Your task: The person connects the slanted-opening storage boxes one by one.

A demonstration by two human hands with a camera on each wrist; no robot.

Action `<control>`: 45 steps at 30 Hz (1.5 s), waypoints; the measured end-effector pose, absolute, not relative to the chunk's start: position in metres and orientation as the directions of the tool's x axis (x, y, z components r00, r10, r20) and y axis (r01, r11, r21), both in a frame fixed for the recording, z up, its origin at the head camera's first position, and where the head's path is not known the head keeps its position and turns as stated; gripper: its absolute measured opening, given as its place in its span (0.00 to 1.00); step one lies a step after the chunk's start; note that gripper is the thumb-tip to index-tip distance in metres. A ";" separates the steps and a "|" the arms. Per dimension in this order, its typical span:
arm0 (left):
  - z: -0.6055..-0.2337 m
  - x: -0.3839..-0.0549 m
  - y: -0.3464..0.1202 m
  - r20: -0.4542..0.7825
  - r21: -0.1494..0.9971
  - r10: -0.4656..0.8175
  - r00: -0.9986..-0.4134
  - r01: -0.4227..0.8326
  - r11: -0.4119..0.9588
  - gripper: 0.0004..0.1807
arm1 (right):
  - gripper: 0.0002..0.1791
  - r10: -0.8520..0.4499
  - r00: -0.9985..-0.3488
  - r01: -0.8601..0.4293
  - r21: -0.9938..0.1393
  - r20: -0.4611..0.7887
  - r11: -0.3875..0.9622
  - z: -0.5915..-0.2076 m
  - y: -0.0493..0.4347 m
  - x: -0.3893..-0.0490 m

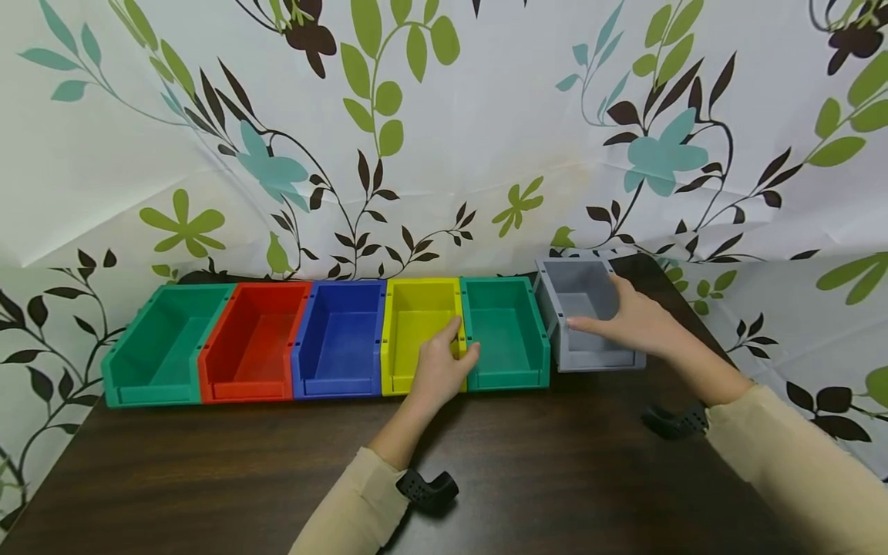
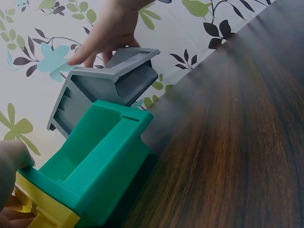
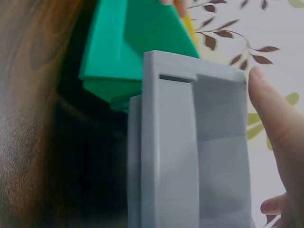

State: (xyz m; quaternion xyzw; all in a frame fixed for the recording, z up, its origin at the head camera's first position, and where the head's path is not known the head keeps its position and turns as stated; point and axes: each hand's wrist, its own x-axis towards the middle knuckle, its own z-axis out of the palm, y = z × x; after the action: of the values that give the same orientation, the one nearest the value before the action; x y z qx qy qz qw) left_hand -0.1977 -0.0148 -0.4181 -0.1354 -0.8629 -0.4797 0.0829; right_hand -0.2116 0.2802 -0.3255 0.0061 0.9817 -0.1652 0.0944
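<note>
My right hand (image 1: 634, 317) grips a grey plastic bin (image 1: 590, 358) across its sides. The bin looks raised off the table and a bit tilted, close beside the right-hand green bin (image 1: 505, 331). My left hand (image 1: 442, 364) pinches the adjoining walls of that green bin and the yellow bin (image 1: 405, 374); its thumb is on the green side, the fingers on the yellow side. In the left wrist view the grey bin (image 2: 114, 73) hangs beyond the green one. From the right wrist, its thumb (image 3: 270, 109) lies at the grey bin's rim.
Blue (image 1: 338, 339), red (image 1: 253, 347) and another green bin (image 1: 166, 347) continue the row leftward, sides touching. All stand on a dark wooden table (image 1: 229, 470). A leaf-patterned sheet (image 1: 444, 154) hangs right behind the row.
</note>
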 end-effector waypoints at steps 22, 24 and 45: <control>-0.422 -0.197 -0.016 0.271 0.812 0.165 -0.948 0.317 0.490 0.32 | 0.46 -0.528 -0.849 -0.515 -0.210 -0.009 0.831 -0.332 0.254 -0.201; -0.421 -0.196 -0.015 0.269 0.813 0.163 -0.949 0.315 0.490 0.32 | 0.47 -0.530 -0.848 -0.514 -0.211 -0.020 0.831 -0.332 0.254 -0.201; -0.420 -0.198 -0.015 0.307 0.797 0.166 -0.937 0.348 0.493 0.32 | 0.49 -0.543 -0.840 -0.528 -0.232 0.002 0.817 -0.338 0.252 -0.202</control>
State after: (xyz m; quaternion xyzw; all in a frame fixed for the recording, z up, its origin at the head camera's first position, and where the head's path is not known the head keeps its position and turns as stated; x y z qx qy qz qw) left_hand -0.1981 -0.0151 -0.4203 -0.1496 -0.8589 -0.4806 0.0947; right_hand -0.2020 0.2523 -0.3380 -0.2811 0.9525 -0.1123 0.0322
